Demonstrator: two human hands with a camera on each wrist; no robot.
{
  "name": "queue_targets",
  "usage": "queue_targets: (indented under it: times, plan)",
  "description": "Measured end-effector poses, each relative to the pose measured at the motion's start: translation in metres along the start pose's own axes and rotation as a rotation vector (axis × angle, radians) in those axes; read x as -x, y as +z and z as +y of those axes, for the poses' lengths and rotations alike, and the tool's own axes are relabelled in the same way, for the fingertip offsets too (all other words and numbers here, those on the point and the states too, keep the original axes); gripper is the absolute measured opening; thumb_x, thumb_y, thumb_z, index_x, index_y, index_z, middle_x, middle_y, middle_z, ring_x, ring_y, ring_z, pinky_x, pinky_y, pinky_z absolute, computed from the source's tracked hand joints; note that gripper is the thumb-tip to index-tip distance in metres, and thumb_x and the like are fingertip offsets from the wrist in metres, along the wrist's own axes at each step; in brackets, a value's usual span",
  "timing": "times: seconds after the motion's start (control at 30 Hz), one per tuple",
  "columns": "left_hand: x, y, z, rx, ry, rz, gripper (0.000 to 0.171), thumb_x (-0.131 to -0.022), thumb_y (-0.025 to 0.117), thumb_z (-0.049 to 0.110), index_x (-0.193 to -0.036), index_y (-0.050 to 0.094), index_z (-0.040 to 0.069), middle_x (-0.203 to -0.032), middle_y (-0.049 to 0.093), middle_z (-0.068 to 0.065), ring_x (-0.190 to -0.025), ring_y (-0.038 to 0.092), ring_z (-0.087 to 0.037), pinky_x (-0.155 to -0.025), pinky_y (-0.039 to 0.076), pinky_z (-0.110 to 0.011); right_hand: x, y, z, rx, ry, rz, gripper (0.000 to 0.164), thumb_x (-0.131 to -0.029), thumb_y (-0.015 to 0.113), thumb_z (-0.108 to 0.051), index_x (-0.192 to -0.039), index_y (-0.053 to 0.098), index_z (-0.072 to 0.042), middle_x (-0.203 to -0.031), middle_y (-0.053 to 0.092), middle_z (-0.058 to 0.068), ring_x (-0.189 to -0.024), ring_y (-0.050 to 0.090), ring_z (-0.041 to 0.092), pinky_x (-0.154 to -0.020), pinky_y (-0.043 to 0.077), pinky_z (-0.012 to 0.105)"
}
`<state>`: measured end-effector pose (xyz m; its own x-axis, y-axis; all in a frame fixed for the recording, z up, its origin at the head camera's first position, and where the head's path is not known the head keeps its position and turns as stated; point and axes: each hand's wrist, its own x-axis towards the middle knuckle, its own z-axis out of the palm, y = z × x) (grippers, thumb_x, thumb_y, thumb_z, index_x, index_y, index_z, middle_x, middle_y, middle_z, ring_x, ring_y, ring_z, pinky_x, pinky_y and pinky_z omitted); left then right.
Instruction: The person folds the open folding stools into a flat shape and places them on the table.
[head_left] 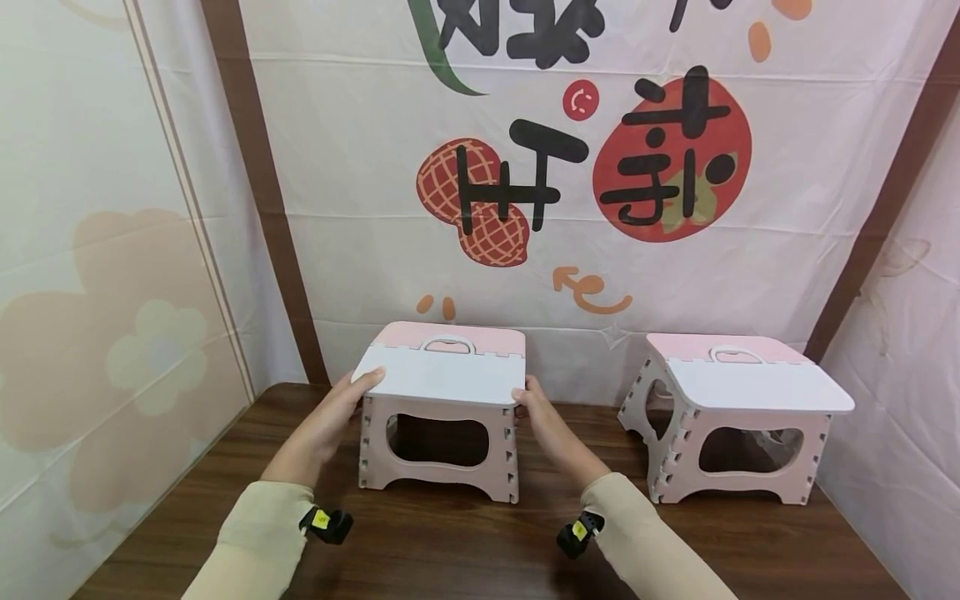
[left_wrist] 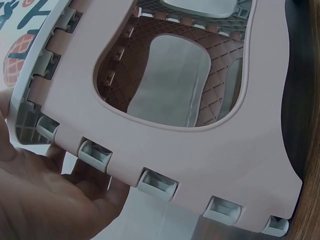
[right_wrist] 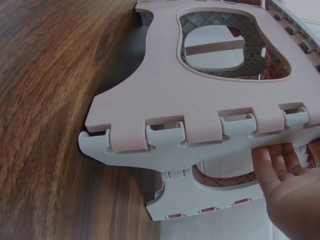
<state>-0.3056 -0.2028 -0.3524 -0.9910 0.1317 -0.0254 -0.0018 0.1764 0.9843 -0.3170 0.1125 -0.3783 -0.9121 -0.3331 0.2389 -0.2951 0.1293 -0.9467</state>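
We see a folding stool (head_left: 442, 375), pink and white, unfolded and upright on the wood-grained table (head_left: 450, 558), between the person's two hands; a second stool (head_left: 757, 385) stands well apart, to the right. From its thin, plastic-looking panels and large cut-outs, we judge the held stool to be light and stiff rather than fragile, though its toothed hinges may let the legs fold under a sideways squeeze. The smooth top may prove a little slippery; we would take hold under both short edges of the top, or by the arched carry handle (head_left: 448, 339). The left hand (head_left: 337, 410) grasps the left edge, its thumb laid over the top and its fingers bent behind the side of the frame. The right hand (head_left: 537, 410) grips the opposite edge near the front corner, thumb above, fingertips against the white side panel (right_wrist: 210, 155), neither hand spread wide nor clenched
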Motion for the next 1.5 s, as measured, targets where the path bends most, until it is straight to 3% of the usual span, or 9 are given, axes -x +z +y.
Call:
queue_targets:
  times: [0.23,0.8,1.23,1.5]
  plan:
    - [0.001,0.008,0.000,0.010,0.002,-0.004,0.088,-0.100,0.048,0.058,-0.161,0.008,0.011,-0.158,0.022,-0.021,-0.142,0.023,-0.037,-0.113,0.014,-0.065,0.004,-0.007,0.001,-0.008,0.014,0.012,0.054,-0.098,0.034,-0.031,-0.141,0.030,0.002,-0.128,0.043,0.021,-0.109,0.044,0.029,-0.095,0.038,0.045]
    - [0.004,0.023,0.001,-0.024,0.010,0.005,0.090,-0.097,0.050,0.061,-0.160,0.008,0.012,-0.162,0.013,-0.022,-0.147,0.011,-0.042,-0.111,0.008,-0.071,0.015,-0.027,0.006,0.001,0.003,-0.026,0.064,-0.099,0.034,-0.039,-0.150,0.024,-0.002,-0.138,0.041,0.022,-0.118,0.044,0.030,-0.102,0.034,0.046]
    - [0.004,0.038,0.004,-0.036,0.031,0.013,0.085,-0.097,0.051,0.061,-0.157,0.016,0.012,-0.162,0.014,-0.021,-0.148,0.009,-0.041,-0.112,0.006,-0.069,0.024,-0.045,0.005,-0.028,0.035,-0.076,0.068,-0.102,0.033,-0.040,-0.156,0.009,-0.006,-0.154,0.023,0.020,-0.139,0.023,0.032,-0.114,0.014,0.057]
    - [0.005,0.043,0.005,-0.038,0.029,0.012,0.085,-0.097,0.051,0.062,-0.155,0.016,0.011,-0.161,0.013,-0.022,-0.148,0.008,-0.042,-0.111,0.005,-0.070,0.027,-0.051,0.007,-0.015,0.039,-0.083,0.068,-0.102,0.033,-0.044,-0.155,0.011,-0.008,-0.152,0.025,0.018,-0.136,0.027,0.030,-0.113,0.018,0.053]
